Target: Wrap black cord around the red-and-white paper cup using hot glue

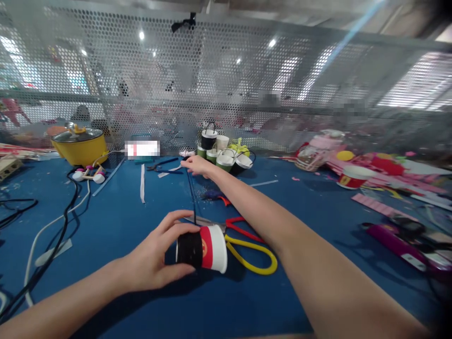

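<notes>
My left hand (165, 252) is wrapped around a paper cup (213, 248) lying on its side, its white rim turned right. The lower part of the cup is black, as if wound with cord, and a red band with a gold mark shows near the rim. From the cup a black cord (191, 193) runs taut across the table to my right hand (197, 165), whose fingers are pinched on its far end. Scissors (251, 254) with one red and one yellow handle lie behind the cup, their blades partly hidden by it and my left hand.
Several small cup baskets (225, 159) with handles stand behind my right hand. Pliers (164, 165) lie to its left. A yellow pot (81, 143) stands back left, with cables (67, 214) in front. At right are a red cup (353, 177) and a purple tool (397, 245).
</notes>
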A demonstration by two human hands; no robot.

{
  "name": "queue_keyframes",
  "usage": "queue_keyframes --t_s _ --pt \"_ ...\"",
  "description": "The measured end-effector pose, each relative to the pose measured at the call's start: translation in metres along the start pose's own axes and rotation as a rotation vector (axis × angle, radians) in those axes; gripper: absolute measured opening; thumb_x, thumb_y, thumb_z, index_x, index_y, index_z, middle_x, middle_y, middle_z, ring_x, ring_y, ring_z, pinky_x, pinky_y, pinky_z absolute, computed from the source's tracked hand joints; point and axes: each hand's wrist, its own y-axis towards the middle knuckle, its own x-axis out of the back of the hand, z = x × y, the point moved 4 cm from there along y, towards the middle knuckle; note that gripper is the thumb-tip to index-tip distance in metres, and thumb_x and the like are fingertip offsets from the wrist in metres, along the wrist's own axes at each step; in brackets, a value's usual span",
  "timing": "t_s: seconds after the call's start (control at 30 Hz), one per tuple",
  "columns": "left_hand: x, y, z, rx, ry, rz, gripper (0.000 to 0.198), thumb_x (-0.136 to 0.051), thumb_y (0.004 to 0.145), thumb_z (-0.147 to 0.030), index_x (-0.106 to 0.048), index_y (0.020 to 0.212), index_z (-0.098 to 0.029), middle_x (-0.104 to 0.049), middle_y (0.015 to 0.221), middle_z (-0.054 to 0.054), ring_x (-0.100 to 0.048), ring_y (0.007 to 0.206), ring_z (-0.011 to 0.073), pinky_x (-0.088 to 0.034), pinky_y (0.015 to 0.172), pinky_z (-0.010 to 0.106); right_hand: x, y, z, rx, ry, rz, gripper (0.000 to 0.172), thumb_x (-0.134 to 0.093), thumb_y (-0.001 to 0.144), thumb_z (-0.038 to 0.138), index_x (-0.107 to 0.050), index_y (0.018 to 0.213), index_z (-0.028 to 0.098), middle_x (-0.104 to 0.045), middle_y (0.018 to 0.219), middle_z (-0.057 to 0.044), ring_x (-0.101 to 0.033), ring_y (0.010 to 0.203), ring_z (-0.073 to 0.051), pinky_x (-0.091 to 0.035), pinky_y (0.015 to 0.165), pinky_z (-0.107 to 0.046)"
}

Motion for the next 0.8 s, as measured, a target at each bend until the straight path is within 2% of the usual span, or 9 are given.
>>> queue_keyframes --t_s 0.1,0.2,0.33,0.43,0.5,0.57,0.67,0.8 --pt "0.001 0.000 0.003 -0.007 -0.015 -0.019 0.048 -0.061 0.080 -0.025 -0.039 0.123 -0.023 -0.031 0.143 0.014 -0.035 0.131 0.0276 -0.036 0.104 0.045 0.013 -0.024 -0.001 0.045 -0.107 -0.017 0.025 -0.050 0.089 0.034 -0.061 0.096 0.013 -0.065 0.094 -0.006 -0.061 0.079 -0.015 -0.049 0.070 -0.029" --pt "0.002 0.001 0.005 -0.024 -0.042 -0.018 0.051 -0.060 0.080 -0.024 -0.036 0.125 -0.023 -0.043 0.136 0.014 -0.042 0.125 0.0264 -0.038 0.102 0.045 0.033 -0.054 -0.012 0.061 -0.230 -0.064 0.026 -0.046 0.090 0.032 -0.062 0.082 0.014 -0.068 0.079 -0.005 -0.062 0.071 -0.013 -0.044 0.064 -0.022" --pt "0.004 0.003 0.006 -0.035 -0.007 -0.029 0.049 -0.059 0.080 -0.023 -0.037 0.124 -0.022 -0.050 0.126 0.013 -0.049 0.117 0.0245 -0.042 0.099 0.042 0.056 -0.092 -0.048 -0.011 -0.425 -0.100 0.021 -0.051 0.083 0.026 -0.063 0.072 0.013 -0.068 0.078 -0.011 -0.062 0.078 -0.021 -0.040 0.064 -0.025" --pt "0.005 0.002 0.005 -0.033 0.035 -0.050 0.047 -0.060 0.080 -0.023 -0.039 0.122 -0.022 -0.050 0.123 0.012 -0.049 0.115 0.0245 -0.044 0.096 0.041 0.054 -0.112 -0.080 -0.088 -0.514 -0.017 0.014 -0.059 0.075 0.020 -0.063 0.064 0.013 -0.067 0.071 -0.012 -0.062 0.071 -0.024 -0.039 0.059 -0.027" --pt "0.004 0.001 0.005 -0.012 0.055 -0.057 0.051 -0.060 0.080 -0.023 -0.036 0.126 -0.023 -0.049 0.124 0.012 -0.049 0.115 0.0250 -0.044 0.096 0.041 0.046 -0.119 -0.094 -0.120 -0.536 0.023 0.009 -0.060 0.072 0.018 -0.064 0.065 0.012 -0.067 0.072 -0.012 -0.062 0.071 -0.024 -0.039 0.059 -0.026" --pt "0.002 0.001 0.005 0.009 0.077 -0.049 0.055 -0.059 0.081 -0.023 -0.034 0.129 -0.024 -0.047 0.125 0.012 -0.048 0.115 0.0250 -0.044 0.097 0.042 0.038 -0.122 -0.102 -0.135 -0.537 0.017 0.009 -0.058 0.073 0.016 -0.066 0.073 0.011 -0.068 0.083 -0.013 -0.062 0.081 -0.024 -0.041 0.065 -0.026" --pt "0.000 0.001 0.006 0.009 0.109 -0.040 0.052 -0.059 0.081 -0.024 -0.037 0.128 -0.024 -0.045 0.125 0.012 -0.047 0.116 0.0242 -0.044 0.097 0.040 0.032 -0.123 -0.105 -0.156 -0.494 -0.036 0.017 -0.054 0.077 0.016 -0.064 0.089 0.009 -0.065 0.100 -0.017 -0.059 0.096 -0.026 -0.041 0.075 -0.027" --pt "0.001 0.001 0.009 0.002 0.138 -0.060 0.048 -0.061 0.080 -0.025 -0.039 0.123 -0.022 -0.046 0.124 0.012 -0.048 0.115 0.0240 -0.045 0.096 0.040 0.039 -0.130 -0.100 -0.193 -0.358 -0.096 0.032 -0.053 0.079 0.019 -0.056 0.109 0.007 -0.064 0.103 -0.017 -0.060 0.093 -0.025 -0.044 0.073 -0.028"
